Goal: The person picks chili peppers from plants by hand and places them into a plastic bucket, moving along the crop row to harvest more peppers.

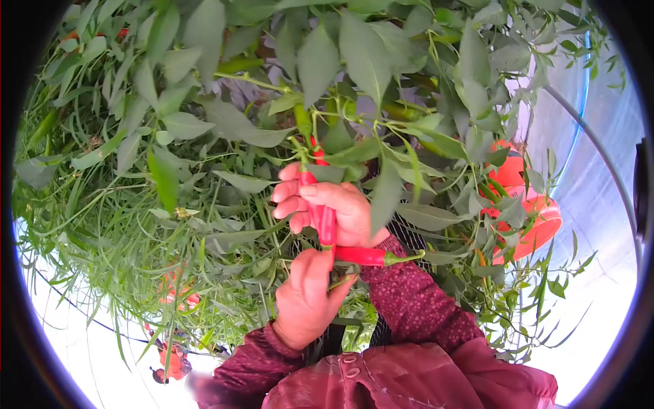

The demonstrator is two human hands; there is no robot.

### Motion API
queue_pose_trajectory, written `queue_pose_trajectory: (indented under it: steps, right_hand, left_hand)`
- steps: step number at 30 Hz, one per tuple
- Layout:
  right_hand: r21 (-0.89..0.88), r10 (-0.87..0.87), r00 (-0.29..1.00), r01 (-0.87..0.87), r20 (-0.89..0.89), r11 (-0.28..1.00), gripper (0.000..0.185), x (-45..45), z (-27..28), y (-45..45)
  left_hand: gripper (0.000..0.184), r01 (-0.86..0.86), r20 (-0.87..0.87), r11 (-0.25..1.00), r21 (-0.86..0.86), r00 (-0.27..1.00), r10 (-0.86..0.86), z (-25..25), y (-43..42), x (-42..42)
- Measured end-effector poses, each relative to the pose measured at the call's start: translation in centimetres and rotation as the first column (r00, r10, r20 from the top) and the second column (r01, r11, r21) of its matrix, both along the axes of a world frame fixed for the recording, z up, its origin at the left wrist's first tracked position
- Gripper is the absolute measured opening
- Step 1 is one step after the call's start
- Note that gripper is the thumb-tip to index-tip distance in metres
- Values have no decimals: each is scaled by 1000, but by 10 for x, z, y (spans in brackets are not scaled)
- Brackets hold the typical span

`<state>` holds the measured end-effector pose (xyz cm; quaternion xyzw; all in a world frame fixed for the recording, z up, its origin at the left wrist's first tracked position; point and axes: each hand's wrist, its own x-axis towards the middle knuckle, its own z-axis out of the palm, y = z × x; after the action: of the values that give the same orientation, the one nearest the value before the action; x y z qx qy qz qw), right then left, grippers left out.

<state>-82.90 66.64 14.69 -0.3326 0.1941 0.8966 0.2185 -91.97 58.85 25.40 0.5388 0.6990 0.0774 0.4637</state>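
Note:
My right hand (340, 208) is closed around several red chili peppers (327, 225), its thumb lying across them. Just below it, the fingers of my left hand (308, 293) are pinched together at the lower end of this bunch. Another red chili pepper (361, 256) juts out sideways from the left fingertips, its green stem pointing right over my right sleeve. Above the hands, a red pepper (317, 151) shows among the leaves, and a green pepper (303, 121) hangs near it. Leaves hide part of my right hand's back.
Dense pepper plants (368, 54) hang over and around the hands. On the right stand orange-red containers (541, 228), partly behind leaves, near a grey pipe (599, 146) and plastic sheeting. Long grass (122, 232) fills the left side. A figure in orange-red (176, 361) appears small at lower left.

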Motion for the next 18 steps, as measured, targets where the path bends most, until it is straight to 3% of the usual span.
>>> queue_pose_trajectory:
  steps: [1, 2, 5, 10, 12, 13, 14, 16, 18]
  right_hand:
    - [-3, -29, 996, 29, -80, 1000, 36, 2, -10, -10]
    - [-55, -65, 994, 61, -88, 997, 37, 2, -11, -13]
    - [-64, -76, 997, 77, 22, 995, 37, 1, -8, -16]
    - [-27, -12, 992, 16, 128, 1000, 33, -5, 2, -12]
    - [-69, -24, 988, 35, 151, 997, 32, -6, 7, -12]
    - [-77, -40, 987, 53, 153, 996, 33, -4, 6, -11]
    - [-64, -47, 986, 58, 158, 996, 33, -3, 7, -9]
    - [-21, 11, 983, -7, 186, 1000, 33, -1, 10, -4]
    - [-8, -20, 999, 20, 38, 1000, 35, -1, 20, 2]
  left_hand:
    - [59, 68, -89, 994, 89, 994, -60, 0, 8, 3]
    - [51, 93, -108, 995, 31, 990, -89, 3, 13, 5]
    - [53, 251, -208, 967, 51, 949, -235, 8, 22, 1]
    - [44, 213, -172, 976, 46, 964, -202, 12, 29, -3]
    - [38, -25, 91, 997, -68, 995, 32, 21, 37, -12]
    - [33, -158, 178, 971, -178, 965, 190, 31, 45, -19]
    - [39, -242, 300, 954, -178, 910, 286, 34, 50, -30]
    - [27, -403, 368, 895, -192, 816, 446, 39, 61, -55]
    - [24, -453, 262, 870, -193, 831, 491, 43, 79, -71]
